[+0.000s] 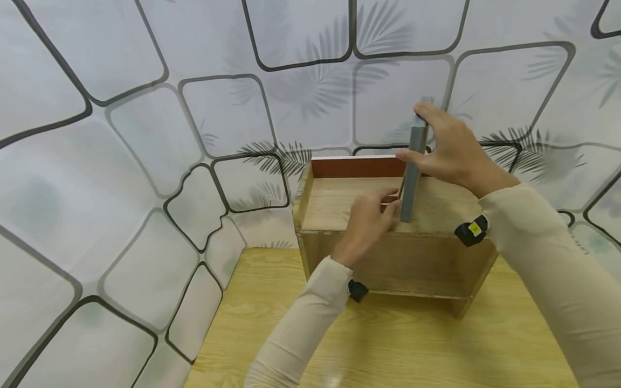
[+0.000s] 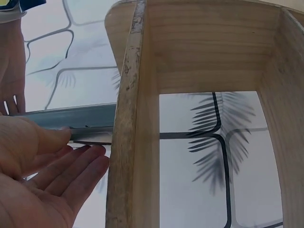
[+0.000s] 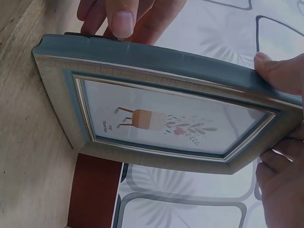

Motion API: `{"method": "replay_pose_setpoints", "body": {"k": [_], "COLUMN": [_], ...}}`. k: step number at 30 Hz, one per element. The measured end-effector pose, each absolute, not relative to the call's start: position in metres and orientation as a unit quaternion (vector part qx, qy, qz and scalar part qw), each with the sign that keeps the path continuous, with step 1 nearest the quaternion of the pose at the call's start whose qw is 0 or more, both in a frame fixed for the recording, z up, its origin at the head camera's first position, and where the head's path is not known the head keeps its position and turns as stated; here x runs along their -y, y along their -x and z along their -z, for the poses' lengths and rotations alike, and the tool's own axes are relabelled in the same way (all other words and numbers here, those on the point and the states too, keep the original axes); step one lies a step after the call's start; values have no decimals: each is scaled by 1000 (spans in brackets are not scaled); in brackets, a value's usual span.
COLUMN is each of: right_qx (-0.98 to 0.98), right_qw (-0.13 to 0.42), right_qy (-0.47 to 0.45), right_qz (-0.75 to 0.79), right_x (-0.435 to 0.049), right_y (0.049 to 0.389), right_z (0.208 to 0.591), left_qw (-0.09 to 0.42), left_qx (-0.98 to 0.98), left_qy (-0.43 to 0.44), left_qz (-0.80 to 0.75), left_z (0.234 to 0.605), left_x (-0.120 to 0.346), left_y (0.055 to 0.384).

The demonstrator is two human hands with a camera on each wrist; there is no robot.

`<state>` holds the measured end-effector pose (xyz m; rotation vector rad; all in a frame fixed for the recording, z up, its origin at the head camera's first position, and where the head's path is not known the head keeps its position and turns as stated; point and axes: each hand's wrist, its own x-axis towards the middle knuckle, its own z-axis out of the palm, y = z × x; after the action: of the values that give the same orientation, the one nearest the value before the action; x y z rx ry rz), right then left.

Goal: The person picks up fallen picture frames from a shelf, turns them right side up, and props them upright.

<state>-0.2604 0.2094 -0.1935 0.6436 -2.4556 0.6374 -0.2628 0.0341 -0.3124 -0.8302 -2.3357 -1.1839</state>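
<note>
A picture frame [image 1: 412, 172] stands upright, edge toward me, on the top of a small wooden shelf unit [image 1: 349, 207]. Its blue-grey side and pale front [image 3: 57, 78] show in the right wrist view, around a print [image 3: 152, 121] of a plant in a legged pot. My right hand [image 1: 453, 151] grips the upper part, thumb on the near edge and fingers over the top. Low on the left, at the back, my left hand [image 1: 371, 221] holds the frame's edge between thumb and fingers, beside a thin dark strip [image 3: 90, 35]. The frame hides some fingertips.
The shelf unit has an open compartment [image 1: 412, 264] below its top and a red-brown strip [image 1: 359, 168] along the back. It stands on a yellow wood-grain table [image 1: 271, 302]. A patterned wall covering [image 1: 310, 108] rises close behind and at the left.
</note>
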Motion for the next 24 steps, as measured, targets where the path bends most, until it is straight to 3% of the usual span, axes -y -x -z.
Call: {"method": "replay_pose_setpoints", "body": {"k": [24], "right_qx": [883], "right_qw": [247], "right_qy": [-282], "right_qz": [-282], "right_x": [-222], "right_y": [271], "right_z": [197], "left_qw": [225], "left_qx": [853], "left_qy": [278], "left_qz": [380], "left_z": [312], "left_x": [-44], "left_y": [264]}}
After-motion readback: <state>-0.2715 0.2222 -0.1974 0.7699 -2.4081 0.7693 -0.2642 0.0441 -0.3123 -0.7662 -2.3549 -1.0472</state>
